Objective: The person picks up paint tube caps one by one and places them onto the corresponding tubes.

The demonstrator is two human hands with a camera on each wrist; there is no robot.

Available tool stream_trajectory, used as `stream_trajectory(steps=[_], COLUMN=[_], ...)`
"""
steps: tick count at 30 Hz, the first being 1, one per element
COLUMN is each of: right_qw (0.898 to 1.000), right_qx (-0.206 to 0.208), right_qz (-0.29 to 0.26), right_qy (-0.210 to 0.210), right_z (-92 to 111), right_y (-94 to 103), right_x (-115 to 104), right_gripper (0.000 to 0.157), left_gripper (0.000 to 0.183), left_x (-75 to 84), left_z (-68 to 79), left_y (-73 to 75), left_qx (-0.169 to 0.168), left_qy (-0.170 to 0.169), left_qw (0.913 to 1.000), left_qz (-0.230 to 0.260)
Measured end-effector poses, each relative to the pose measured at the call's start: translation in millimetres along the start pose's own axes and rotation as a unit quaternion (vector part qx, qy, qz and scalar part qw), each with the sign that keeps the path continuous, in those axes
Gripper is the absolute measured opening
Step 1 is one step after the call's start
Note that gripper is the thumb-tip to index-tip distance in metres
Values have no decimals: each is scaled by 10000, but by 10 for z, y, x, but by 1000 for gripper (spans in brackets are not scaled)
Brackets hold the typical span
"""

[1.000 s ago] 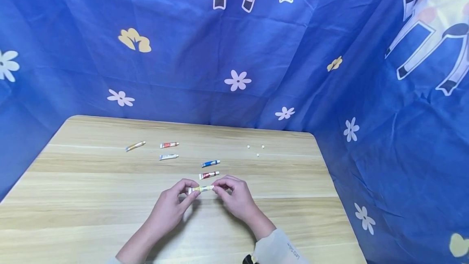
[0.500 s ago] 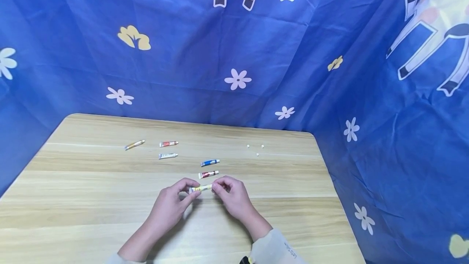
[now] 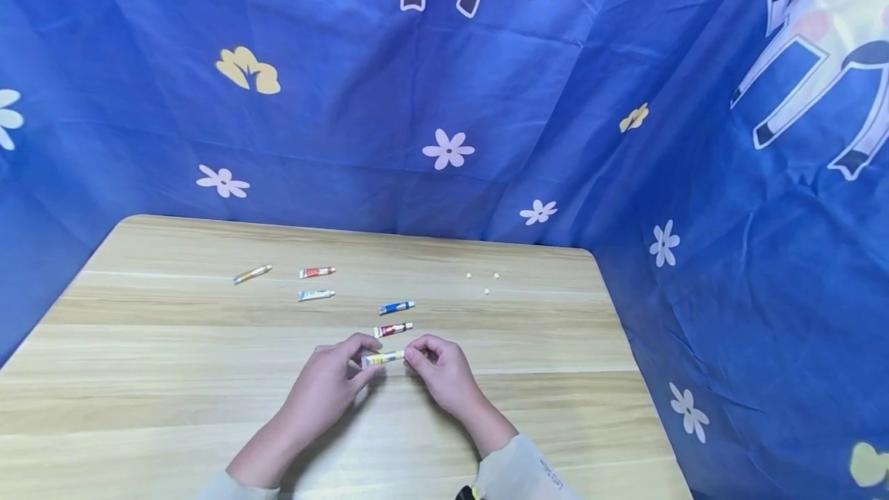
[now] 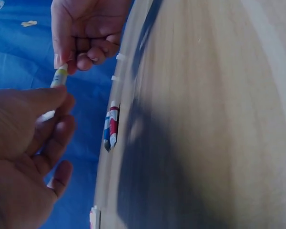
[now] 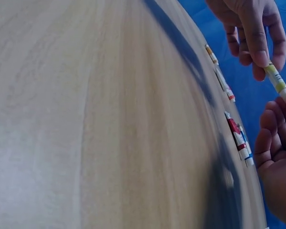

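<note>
We see the left hand (image 3: 325, 386) pinching the yellow tube (image 3: 383, 359) above the table (image 3: 576, 415), while the right hand (image 3: 446, 375) pinches its narrow tip at three o'clock. Toward one o'clock from it lie a dark red tube (image 3: 393, 329) and, just beyond, a blue tube (image 3: 396, 308). Toward ten we find a white tube (image 3: 316, 295) and, farther, a gold tube (image 3: 252, 275); toward eleven, an orange-red tube (image 3: 316, 272). Three small white pieces (image 3: 486, 292) sit toward two, before a blue curtain (image 3: 347, 145).

One tube (image 3: 389, 358) is yellow-and-white, the cloth (image 3: 326, 153) blue with white flowers (image 3: 448, 150).
</note>
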State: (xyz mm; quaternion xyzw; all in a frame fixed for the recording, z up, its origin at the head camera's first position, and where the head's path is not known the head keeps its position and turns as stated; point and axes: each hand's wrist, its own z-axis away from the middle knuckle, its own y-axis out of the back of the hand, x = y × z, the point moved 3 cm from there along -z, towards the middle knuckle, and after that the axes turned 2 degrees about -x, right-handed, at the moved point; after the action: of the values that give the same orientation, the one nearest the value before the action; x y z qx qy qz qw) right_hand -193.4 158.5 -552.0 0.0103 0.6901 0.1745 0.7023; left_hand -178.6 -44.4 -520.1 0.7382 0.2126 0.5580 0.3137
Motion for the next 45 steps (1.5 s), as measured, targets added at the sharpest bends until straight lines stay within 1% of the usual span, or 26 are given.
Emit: stream_trajectory(steps=[4, 8, 11, 15, 18, 23, 27, 30, 34, 39, 41, 45], right_qw=[9998, 9992, 9979, 9959, 9950, 9939, 9932, 9917, 9864, 9761, 9731, 9714], right_qx=[29, 103, 176, 252, 296, 475, 797, 1094, 1582, 2159, 2293, 2354], right_qz=[152, 365, 618, 864, 951, 995, 833, 650, 428, 251, 203, 250], right_qy=[79, 113, 102, 51, 62, 99, 148, 183, 151, 20, -45, -181], right_z=[-11, -22, -36, -56, -83, -151, -231, -308, -414, -533, -578, -657], right_y=[8, 24, 48, 112, 197, 399, 613, 787, 1016, 1259, 1337, 1440], right_x=[23, 43, 81, 128, 166, 234, 257, 277, 322, 415, 454, 505], right_gripper=[19, 18, 18, 19, 21, 20, 19, 20, 20, 20, 22, 24], left_gripper=[26, 21, 21, 21, 21, 19, 18, 18, 20, 20, 19, 17], left_x=[9, 21, 15, -16, -46, -96, -130, -154, -178, -205, -215, -240], left_z=[-40, -75, -105, -152, -195, -264, -302, -313, -309, -310, -316, -333], left_y=[-20, -49, -75, -112, -143, -180, -210, -239, -265, -287, -290, -289], left_qx=[-197, -171, -150, -285, -420, -623, -734, -862, -982, -996, -997, -1011], left_qy=[-40, -196, -173, -6, 46, 77, 67, 122, 187, 147, 123, 108], left_qw=[9991, 9975, 9976, 9978, 9970, 9954, 9939, 9921, 9900, 9896, 9896, 9896], left_qz=[-375, -661, -653, -602, -649, -727, -817, -901, -1000, -1024, -1025, -1013])
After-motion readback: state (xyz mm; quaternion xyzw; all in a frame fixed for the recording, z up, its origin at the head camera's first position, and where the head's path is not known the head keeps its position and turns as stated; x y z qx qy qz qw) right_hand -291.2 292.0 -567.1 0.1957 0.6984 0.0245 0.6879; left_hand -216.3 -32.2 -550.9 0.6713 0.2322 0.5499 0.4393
